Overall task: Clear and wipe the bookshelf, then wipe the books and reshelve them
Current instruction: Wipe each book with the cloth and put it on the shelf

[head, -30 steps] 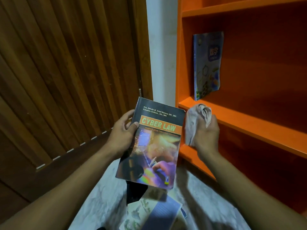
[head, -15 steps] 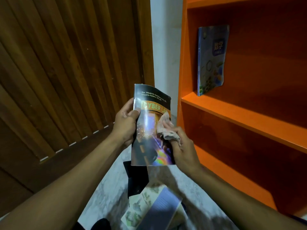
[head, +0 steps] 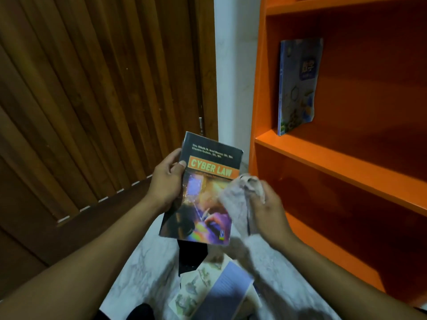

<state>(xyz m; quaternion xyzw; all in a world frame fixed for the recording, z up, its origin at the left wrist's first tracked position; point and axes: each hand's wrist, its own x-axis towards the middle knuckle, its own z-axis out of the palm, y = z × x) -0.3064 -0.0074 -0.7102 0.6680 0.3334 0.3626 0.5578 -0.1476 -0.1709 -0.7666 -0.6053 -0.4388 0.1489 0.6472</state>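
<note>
My left hand (head: 165, 183) grips the left edge of a dark book titled "Cyber Law" (head: 203, 197), held cover-up in front of me. A crumpled grey cloth (head: 240, 199) is bunched in my right hand (head: 269, 213) and lies against the book's right edge. The orange bookshelf (head: 335, 162) rises at the right. One blue book (head: 298, 84) stands upright at the left end of its middle shelf, leaning on the side panel.
Several books (head: 215, 287) lie in a loose pile on the pale marble floor (head: 141, 269) below my hands. A brown slatted wooden door (head: 92, 100) fills the left. A white wall strip (head: 235, 77) separates door and shelf.
The book has turned from edge-on back to cover-up. My right hand with the cloth has slid from the cover's middle to its right edge.
</note>
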